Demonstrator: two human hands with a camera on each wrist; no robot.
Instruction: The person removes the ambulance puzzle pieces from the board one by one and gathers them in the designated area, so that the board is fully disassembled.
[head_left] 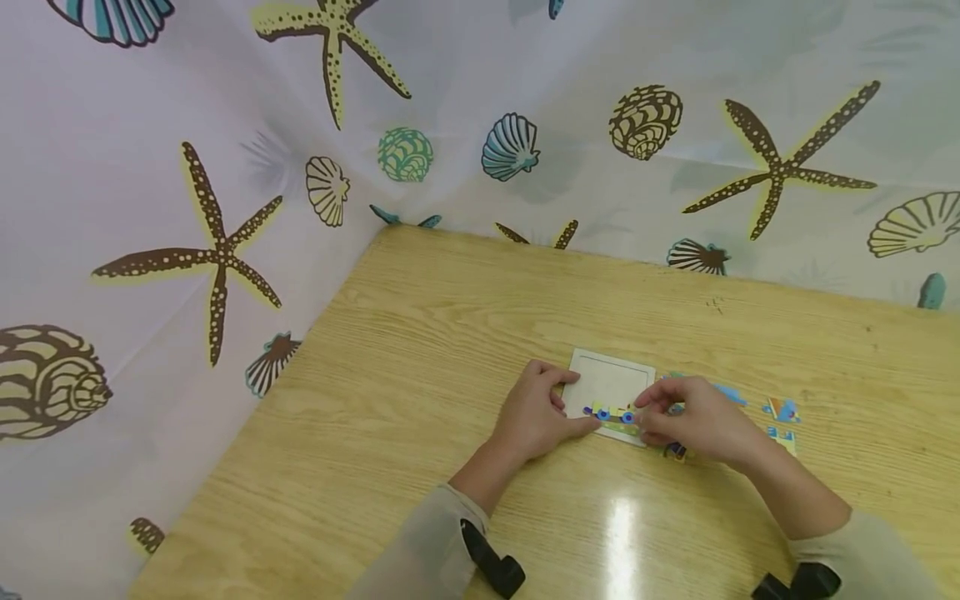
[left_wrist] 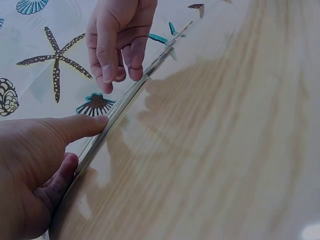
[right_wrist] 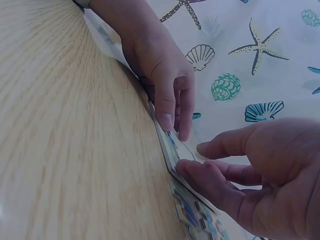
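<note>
A white square jigsaw puzzle board lies flat on the table, with fitted pieces along its lower part showing a blue-wheeled vehicle. My left hand holds the board's left side, thumb at the lower edge and forefinger higher up. Over the board's right edge is my right hand, its fingers loosely bent. Seen from the right wrist, that thumb and forefinger are apart, the thumb at the board's edge, with no piece visible between them. Loose jigsaw pieces lie beside the board, partly hidden by the right hand in the head view.
More loose pieces lie to the right of the hand, and a blue one behind it. The wooden table meets a hanging shell-and-starfish cloth at its back and left edges.
</note>
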